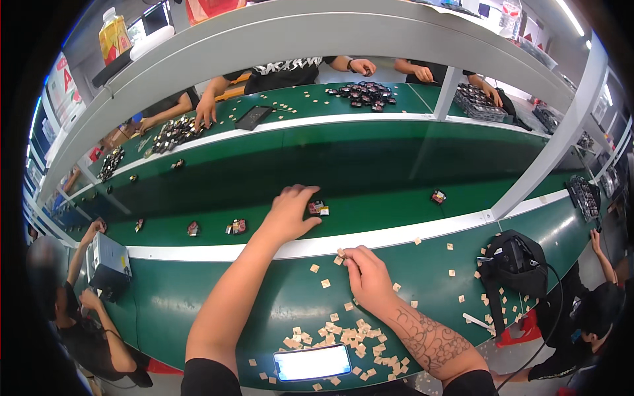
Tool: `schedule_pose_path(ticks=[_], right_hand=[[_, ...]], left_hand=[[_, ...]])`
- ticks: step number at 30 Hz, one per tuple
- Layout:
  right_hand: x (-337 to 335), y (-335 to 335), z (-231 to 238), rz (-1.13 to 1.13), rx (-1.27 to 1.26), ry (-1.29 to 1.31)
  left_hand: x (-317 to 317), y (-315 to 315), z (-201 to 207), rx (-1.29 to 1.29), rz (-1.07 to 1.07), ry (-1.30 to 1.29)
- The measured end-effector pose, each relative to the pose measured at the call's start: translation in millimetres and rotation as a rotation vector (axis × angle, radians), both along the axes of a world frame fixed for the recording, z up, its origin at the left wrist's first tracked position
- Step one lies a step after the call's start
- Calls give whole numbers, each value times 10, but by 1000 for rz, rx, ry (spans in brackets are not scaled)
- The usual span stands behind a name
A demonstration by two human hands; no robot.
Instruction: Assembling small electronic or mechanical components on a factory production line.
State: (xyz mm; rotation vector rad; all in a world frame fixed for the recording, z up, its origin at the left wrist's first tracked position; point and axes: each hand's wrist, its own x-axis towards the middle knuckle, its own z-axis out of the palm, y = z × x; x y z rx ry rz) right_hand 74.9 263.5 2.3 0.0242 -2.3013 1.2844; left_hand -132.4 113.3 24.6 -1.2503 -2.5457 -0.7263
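Note:
My left hand [288, 212] reaches over the low white rail onto the dark green belt. Its thumb and fingers are spread on either side of a small red-and-black electronic part [317, 208] with yellow and white bits; I cannot tell whether they touch it. At the near bench, just short of the rail, my right hand [367, 276] pinches a small beige square piece [341, 254] between thumb and fingertips. Many similar beige squares [360, 332] lie in a loose heap between my forearms, some scattered singly. A phone with a bright screen [312, 363] rests by the heap.
More small parts [236, 226] sit along the belt. A black bag [514, 267] lies on the bench at right, a grey box-shaped device [109, 264] at left. A grey shelf frame [370, 34] spans overhead. Co-workers' hands [206, 111] work across the belt and at both sides.

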Motion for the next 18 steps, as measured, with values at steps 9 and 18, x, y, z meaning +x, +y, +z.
schedule_pose_path(ticks=[9,18], right_hand=[[53,45,126,16,-37,-99],[119,-129,137,344,107,-140]], left_hand=[[275,-51,74,45,-181,-148],[1287,-988,-22,6,-219,-350]])
